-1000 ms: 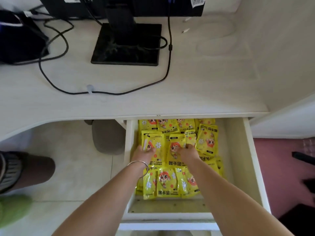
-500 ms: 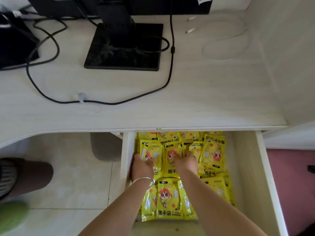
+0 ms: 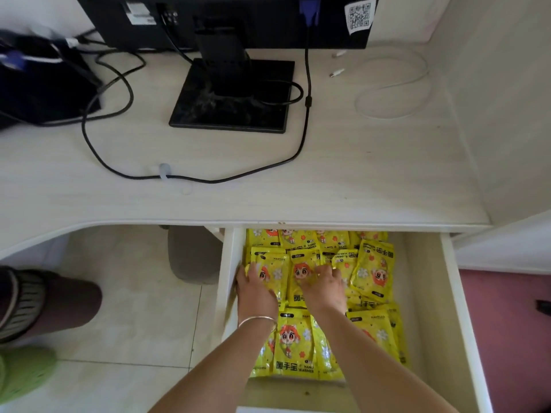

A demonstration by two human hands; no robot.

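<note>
An open white drawer [image 3: 450,293] under the desk holds several yellow hand-warmer packets [image 3: 293,344] with a cartoon figure, laid in overlapping rows. Both my hands reach into its left half. My left hand [image 3: 255,290], with a thin metal bangle on the wrist, lies by the drawer's left wall, its fingers curled over the top of a packet [image 3: 275,271]. My right hand [image 3: 323,289] is beside it, fingertips bent down onto the neighbouring packets [image 3: 302,272]. The hands hide the packets under the palms.
On the pale desk top [image 3: 357,180] stand a black monitor base [image 3: 232,96], black cables [image 3: 208,180] and a white cable [image 3: 396,84]. A dark bag [image 3: 38,84] sits at the far left. A person's leg [image 3: 44,305] is on the tiled floor at left.
The view has tilted up toward the desk, so the drawer's front edge has dropped out of sight. Both hands stay on the same middle row of packets, barely shifted.
</note>
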